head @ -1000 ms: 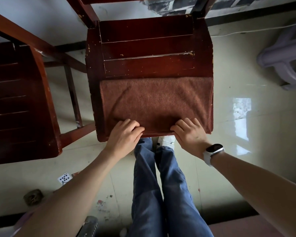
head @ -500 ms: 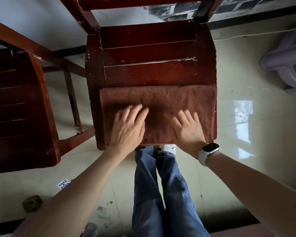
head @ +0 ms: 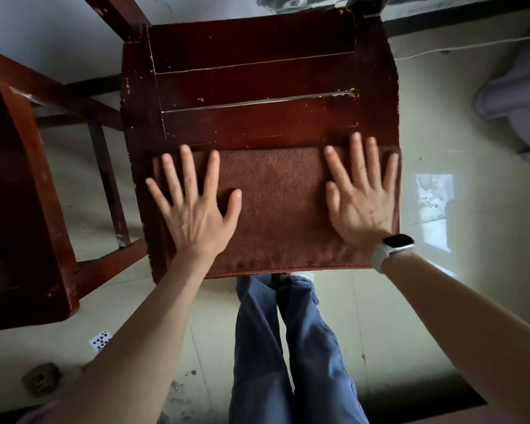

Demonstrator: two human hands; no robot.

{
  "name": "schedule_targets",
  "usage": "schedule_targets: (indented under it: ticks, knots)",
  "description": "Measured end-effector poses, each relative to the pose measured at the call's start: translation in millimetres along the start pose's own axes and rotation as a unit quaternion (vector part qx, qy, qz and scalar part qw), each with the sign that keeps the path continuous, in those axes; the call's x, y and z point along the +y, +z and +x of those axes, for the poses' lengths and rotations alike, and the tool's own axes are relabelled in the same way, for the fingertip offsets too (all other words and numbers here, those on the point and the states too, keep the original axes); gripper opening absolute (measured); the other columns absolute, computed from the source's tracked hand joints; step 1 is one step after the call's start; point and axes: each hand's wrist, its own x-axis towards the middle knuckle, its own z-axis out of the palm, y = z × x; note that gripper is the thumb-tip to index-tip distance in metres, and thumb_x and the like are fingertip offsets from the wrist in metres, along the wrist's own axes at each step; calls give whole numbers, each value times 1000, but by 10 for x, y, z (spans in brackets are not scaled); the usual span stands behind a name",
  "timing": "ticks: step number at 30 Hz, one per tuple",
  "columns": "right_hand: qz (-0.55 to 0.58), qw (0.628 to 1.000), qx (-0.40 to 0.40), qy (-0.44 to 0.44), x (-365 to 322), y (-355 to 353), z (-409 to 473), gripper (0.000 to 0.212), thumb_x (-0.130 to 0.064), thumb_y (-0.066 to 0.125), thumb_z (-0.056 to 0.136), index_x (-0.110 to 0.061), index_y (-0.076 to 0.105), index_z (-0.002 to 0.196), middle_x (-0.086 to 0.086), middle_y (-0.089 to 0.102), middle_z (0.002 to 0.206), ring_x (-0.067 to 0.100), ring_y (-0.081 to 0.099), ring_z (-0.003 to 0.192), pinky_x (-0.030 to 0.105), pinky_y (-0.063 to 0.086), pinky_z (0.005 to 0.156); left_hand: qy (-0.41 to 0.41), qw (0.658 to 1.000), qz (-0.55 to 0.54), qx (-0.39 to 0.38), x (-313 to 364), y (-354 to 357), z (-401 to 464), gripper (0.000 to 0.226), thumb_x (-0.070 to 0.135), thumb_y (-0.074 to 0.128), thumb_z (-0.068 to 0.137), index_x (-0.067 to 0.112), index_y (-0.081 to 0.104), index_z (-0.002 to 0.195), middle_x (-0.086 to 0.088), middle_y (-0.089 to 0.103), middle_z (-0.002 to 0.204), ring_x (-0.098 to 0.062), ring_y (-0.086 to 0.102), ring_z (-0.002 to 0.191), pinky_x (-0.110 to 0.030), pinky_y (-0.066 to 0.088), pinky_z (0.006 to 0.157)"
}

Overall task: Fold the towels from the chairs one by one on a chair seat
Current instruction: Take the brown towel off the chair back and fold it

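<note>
Head view, one entry.

Towel (head: 282,209): brown, folded into a flat band, lying across the front half of the chair seat (head: 257,90). Its near hem runs along the seat's front edge; its right end reaches the seat's right edge.

Left hand (head: 193,209): palm down on the towel's left part, fingers straight and spread wide, gripping nothing.

Right hand (head: 361,197): palm down on the towel's right part, fingers straight and splayed, tips at the towel's far edge, gripping nothing. Watch (head: 393,247) on that wrist.

Second chair (head: 22,209): stands to the left, well apart from the towel. No other towel can be made out on it.

Floor (head: 441,301): pale tile; a playing card (head: 100,339) lies near the left forearm.

Risks, as judged:
- Towel sits at the very front edge; an outward or downward sweep of the palms could drag it off onto the floor.
- Uneven pressure between the two hands could skew the layers, so the next fold comes out crooked.
- Lifting one end without pinning the other could let the fold fall open.
</note>
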Motion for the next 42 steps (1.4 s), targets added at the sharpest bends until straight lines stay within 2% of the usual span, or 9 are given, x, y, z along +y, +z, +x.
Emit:
schedule_targets:
  ticks: [5,10,16,28,31,34,37,40,42]
  knots:
    - [95,984,-42,142,480,-142,-108,57,-35,19,94,-20,9,148,7,7,157,24,5,145,50,1,116,-65,997,-33,-41,-116,-106,9,72,63,21,85,28,4,146,-13,-4,156,-35,-9,142,-58,-3,110]
    - [215,946,60,234,542,-319,-331,31,-14,49,91,-2,55,119,21,54,122,39,49,114,48,37,97,-35,998,-31,-45,-12,-225,-199,70,55,28,87,25,4,147,-16,-2,155,-33,-9,142,-59,-6,109]
    - [286,883,-43,371,379,-325,-351,24,-19,56,88,-1,63,103,20,64,106,37,56,103,39,43,86,7,993,-20,-116,187,-181,-645,65,43,42,90,25,14,146,-17,9,154,-37,3,142,-64,6,109]
    - [284,864,-119,399,209,-437,-261,14,-17,48,83,-4,49,79,14,50,80,29,45,76,38,41,70,7,987,-12,-158,162,-258,-611,66,42,49,88,26,21,145,-14,12,155,-37,6,142,-62,10,109]
    - [379,825,-96,409,158,-605,-284,20,-14,55,85,-7,55,104,9,55,87,25,51,79,34,45,72,1,986,-81,-145,120,-363,-578,57,36,53,88,22,34,140,-11,17,154,-32,9,143,-57,11,111]
    - [399,850,-106,328,-27,-843,-238,26,-14,60,85,-5,59,109,11,64,92,24,57,81,30,44,71,-40,971,-224,-79,67,-477,-552,37,22,58,88,10,56,122,-12,44,141,-28,32,135,-41,25,110]
    - [433,854,-133,256,-429,-1033,-142,26,-13,63,83,-10,60,108,9,66,90,29,63,83,39,52,76,-192,876,-435,-80,-30,-592,-579,23,16,55,90,10,62,111,-8,61,120,-18,55,112,-24,36,96]
    - [433,865,-172,187,-973,-1088,-48,31,-15,64,82,-12,55,112,4,61,83,17,62,76,27,50,70,-352,654,-656,-134,-138,-677,-670,18,16,51,92,14,58,108,-9,63,110,-15,62,95,-30,45,86]
    - [463,843,-215,166,-1367,-1063,-3,27,-11,61,85,-12,51,110,-1,56,76,8,63,68,20,52,64,-391,562,-716,-139,-213,-661,-740,21,20,46,94,13,57,110,-8,64,107,-17,63,94,-30,49,79]
